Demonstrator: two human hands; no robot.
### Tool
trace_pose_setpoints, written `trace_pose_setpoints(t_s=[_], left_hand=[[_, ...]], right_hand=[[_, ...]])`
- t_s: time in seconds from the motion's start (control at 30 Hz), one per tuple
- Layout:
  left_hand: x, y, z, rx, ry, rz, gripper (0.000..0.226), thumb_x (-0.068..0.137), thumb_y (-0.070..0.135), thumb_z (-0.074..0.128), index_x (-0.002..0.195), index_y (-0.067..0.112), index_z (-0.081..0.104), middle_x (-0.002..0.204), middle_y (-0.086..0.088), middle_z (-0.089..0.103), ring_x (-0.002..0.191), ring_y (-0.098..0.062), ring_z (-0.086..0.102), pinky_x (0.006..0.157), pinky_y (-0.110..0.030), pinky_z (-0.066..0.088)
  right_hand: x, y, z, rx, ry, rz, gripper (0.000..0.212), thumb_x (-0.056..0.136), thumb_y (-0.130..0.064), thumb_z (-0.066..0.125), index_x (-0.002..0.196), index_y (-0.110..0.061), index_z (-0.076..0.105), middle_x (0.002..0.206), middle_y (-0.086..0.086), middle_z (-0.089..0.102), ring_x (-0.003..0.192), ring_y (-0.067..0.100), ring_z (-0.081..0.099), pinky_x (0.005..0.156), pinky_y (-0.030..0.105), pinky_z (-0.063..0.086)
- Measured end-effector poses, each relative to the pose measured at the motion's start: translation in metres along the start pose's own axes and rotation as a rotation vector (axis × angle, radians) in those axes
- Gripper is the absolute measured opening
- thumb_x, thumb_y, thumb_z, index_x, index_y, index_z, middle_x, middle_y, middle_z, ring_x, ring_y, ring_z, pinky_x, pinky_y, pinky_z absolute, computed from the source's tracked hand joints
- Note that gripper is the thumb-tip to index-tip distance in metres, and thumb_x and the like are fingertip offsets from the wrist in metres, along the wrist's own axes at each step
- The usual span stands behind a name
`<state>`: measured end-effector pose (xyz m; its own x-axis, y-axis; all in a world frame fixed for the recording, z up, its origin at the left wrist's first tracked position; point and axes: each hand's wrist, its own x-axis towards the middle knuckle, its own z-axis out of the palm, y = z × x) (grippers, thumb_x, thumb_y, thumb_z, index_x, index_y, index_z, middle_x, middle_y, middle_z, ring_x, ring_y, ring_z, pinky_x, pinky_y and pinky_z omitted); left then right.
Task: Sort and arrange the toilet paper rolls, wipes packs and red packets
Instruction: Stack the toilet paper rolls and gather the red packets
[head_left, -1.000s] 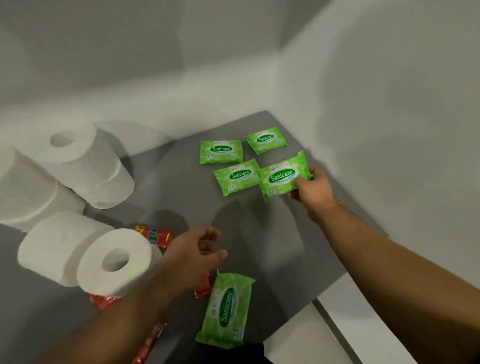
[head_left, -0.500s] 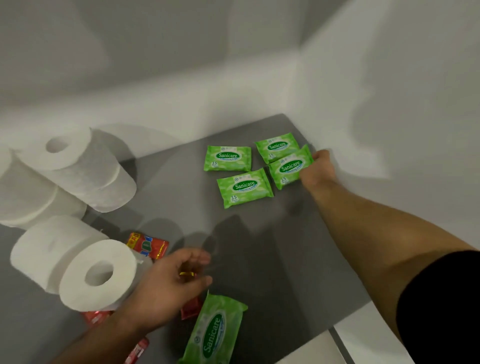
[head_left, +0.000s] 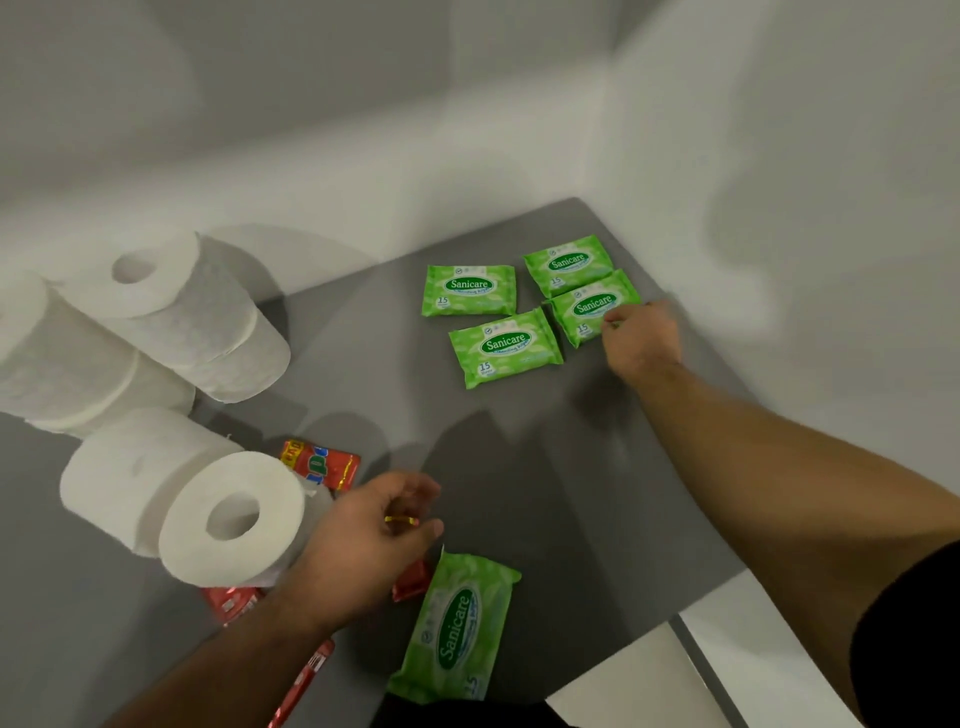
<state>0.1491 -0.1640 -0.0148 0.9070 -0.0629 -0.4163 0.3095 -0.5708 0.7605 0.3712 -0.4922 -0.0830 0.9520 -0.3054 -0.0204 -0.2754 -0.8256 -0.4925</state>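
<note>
Four small green wipes packs lie in a two-by-two block at the far right of the grey table (head_left: 545, 493). My right hand (head_left: 641, 338) has its curled fingers on the right edge of the near-right wipes pack (head_left: 589, 306), which lies flat. The others are the far-right pack (head_left: 566, 262), the far-left pack (head_left: 469, 289) and the near-left pack (head_left: 503, 346). A larger wipes pack (head_left: 457, 623) lies near me. My left hand (head_left: 371, 545) hovers with curled fingers over a red packet (head_left: 410, 584). A thin yellow strip shows between thumb and fingers; whether it is held is unclear.
Toilet paper rolls are heaped at the left: one upright roll (head_left: 182, 312), one behind it (head_left: 47, 353), and two lying rolls (head_left: 228, 519) (head_left: 130, 467). More red packets (head_left: 322, 462) (head_left: 231, 603) (head_left: 301, 686) lie around them. White walls close the far corner.
My right hand carried the wipes pack to the far right and set it flat beside the other three. My left hand sank toward the red packet.
</note>
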Motion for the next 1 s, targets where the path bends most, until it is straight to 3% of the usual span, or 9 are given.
trace_pose_setpoints(t_s=[0.2,0.33,0.5,0.63,0.7,0.77,0.87,1.0], left_hand=[[-0.009,-0.017,-0.003,0.058,-0.059,0.084,0.027,0.089,0.026,0.079,0.114,0.031,0.070,0.101,0.014,0.074,0.095,-0.001,0.071,0.091,-0.033,0.062],[-0.022,-0.035,-0.007,0.020,-0.098,0.164,0.028,0.083,0.022,0.079,0.109,0.026,0.070,0.097,0.008,0.076,0.092,-0.008,0.073,0.091,-0.035,0.061],[-0.042,-0.057,-0.015,0.079,-0.162,0.250,0.023,0.086,0.016,0.078,0.102,0.029,0.068,0.094,0.013,0.073,0.092,0.002,0.069,0.083,-0.014,0.054],[-0.060,-0.073,-0.022,0.127,-0.198,0.256,0.028,0.085,0.019,0.078,0.106,0.032,0.066,0.097,0.016,0.071,0.093,0.000,0.068,0.080,-0.011,0.053],[-0.067,-0.081,-0.022,0.152,-0.224,0.237,0.029,0.085,0.020,0.078,0.110,0.028,0.066,0.100,0.015,0.070,0.093,-0.003,0.068,0.077,-0.009,0.051],[-0.071,-0.089,-0.020,0.180,-0.236,0.225,0.032,0.083,0.021,0.079,0.111,0.029,0.065,0.101,0.014,0.070,0.092,-0.004,0.068,0.080,-0.016,0.052],[-0.076,-0.095,-0.017,0.204,-0.259,0.193,0.036,0.081,0.023,0.079,0.115,0.026,0.065,0.102,0.011,0.071,0.092,-0.007,0.070,0.089,-0.030,0.058],[-0.078,-0.096,-0.014,0.258,-0.271,0.167,0.045,0.082,0.028,0.079,0.124,0.024,0.064,0.112,0.008,0.070,0.098,-0.009,0.068,0.095,-0.031,0.057]], right_hand=[[-0.089,-0.013,0.017,0.082,-0.058,-0.036,0.020,0.088,-0.026,0.069,0.103,-0.017,0.078,0.104,0.010,0.075,0.099,0.032,0.068,0.086,0.033,0.050],[-0.165,-0.025,0.028,0.133,-0.117,-0.007,0.021,0.086,-0.026,0.072,0.105,-0.018,0.077,0.101,0.005,0.074,0.094,0.024,0.068,0.086,0.031,0.052],[-0.257,-0.041,0.032,0.235,-0.221,0.046,0.026,0.086,-0.037,0.073,0.110,-0.025,0.076,0.101,-0.007,0.070,0.087,0.008,0.066,0.081,0.021,0.050],[-0.313,-0.051,0.024,0.213,-0.269,0.045,0.028,0.089,-0.032,0.073,0.117,-0.030,0.071,0.110,-0.012,0.061,0.092,0.003,0.061,0.073,0.011,0.044],[-0.333,-0.051,0.021,0.201,-0.288,0.039,0.033,0.089,-0.026,0.073,0.122,-0.027,0.070,0.115,-0.011,0.057,0.098,0.007,0.062,0.081,0.017,0.050],[-0.347,-0.051,0.018,0.219,-0.291,0.038,0.037,0.088,-0.024,0.073,0.124,-0.027,0.069,0.121,-0.009,0.057,0.102,0.011,0.063,0.091,0.028,0.055],[-0.359,-0.049,0.011,0.209,-0.271,0.062,0.040,0.087,-0.025,0.074,0.127,-0.030,0.068,0.129,-0.008,0.057,0.109,0.008,0.059,0.089,0.018,0.046],[-0.364,-0.045,0.005,0.130,-0.252,0.021,0.049,0.085,-0.031,0.077,0.132,-0.031,0.064,0.136,-0.007,0.058,0.122,0.011,0.055,0.097,0.021,0.039]])
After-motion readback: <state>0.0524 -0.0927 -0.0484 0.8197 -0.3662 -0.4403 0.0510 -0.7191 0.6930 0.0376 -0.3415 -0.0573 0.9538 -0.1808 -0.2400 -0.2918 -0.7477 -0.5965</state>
